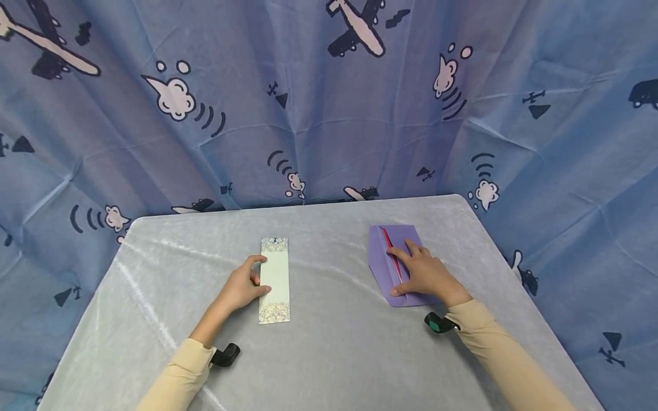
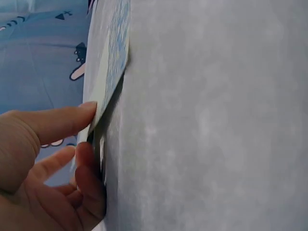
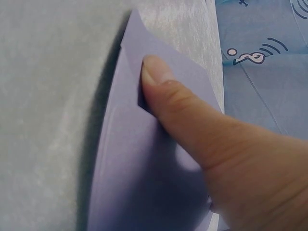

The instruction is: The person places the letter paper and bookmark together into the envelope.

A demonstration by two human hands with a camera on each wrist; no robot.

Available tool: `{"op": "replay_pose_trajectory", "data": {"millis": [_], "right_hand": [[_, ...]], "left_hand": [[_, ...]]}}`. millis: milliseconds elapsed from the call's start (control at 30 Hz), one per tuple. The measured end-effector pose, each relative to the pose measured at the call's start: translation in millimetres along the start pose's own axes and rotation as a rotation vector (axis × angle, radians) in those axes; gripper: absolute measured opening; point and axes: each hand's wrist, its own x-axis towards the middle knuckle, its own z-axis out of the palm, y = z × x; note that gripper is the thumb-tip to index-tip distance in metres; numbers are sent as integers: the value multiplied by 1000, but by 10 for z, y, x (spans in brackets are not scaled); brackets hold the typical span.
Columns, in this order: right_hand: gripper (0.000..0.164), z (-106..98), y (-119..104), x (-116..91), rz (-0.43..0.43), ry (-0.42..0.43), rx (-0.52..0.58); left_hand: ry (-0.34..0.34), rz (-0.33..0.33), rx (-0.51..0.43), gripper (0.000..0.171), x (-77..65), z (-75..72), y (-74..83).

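Note:
My left hand (image 1: 244, 287) is at the left edge of a pale green bookmark (image 1: 276, 279) with floral bands at both ends. In the left wrist view its thumb (image 2: 72, 120) lies over the card's edge and a finger (image 2: 86, 156) beneath, pinching it. The card tilts there, with a shadow beneath. To the right, my right hand (image 1: 424, 273) lies spread on a purple envelope (image 1: 380, 260), its opening parted and a red strip (image 1: 388, 240) showing inside. The right thumb (image 3: 168, 96) presses at the opening's edge in the right wrist view.
A light grey cloth covers the table (image 1: 329, 354), with bare cloth between bookmark and envelope. Behind it hangs a blue curtain (image 1: 308, 103) printed with airplanes. Each wrist wears a small black camera, the left one (image 1: 225, 355) and the right one (image 1: 440, 323).

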Motion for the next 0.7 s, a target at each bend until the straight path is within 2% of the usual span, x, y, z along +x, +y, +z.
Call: {"op": "replay_pose_trajectory", "data": {"millis": [167, 300, 467, 700], "right_hand": [[105, -3, -1, -2, -4, 2, -3], [105, -4, -2, -6, -5, -1, -5], [105, -8, -6, -7, -4, 0, -3], [105, -3, 4, -4, -2, 0, -3]], "left_hand": [[-3, 43, -72, 68, -14, -19, 9], [-13, 49, -135, 70, -13, -11, 24], [-11, 11, -184, 66, -13, 10, 42], [10, -36, -168, 49, -15, 28, 50]]}}
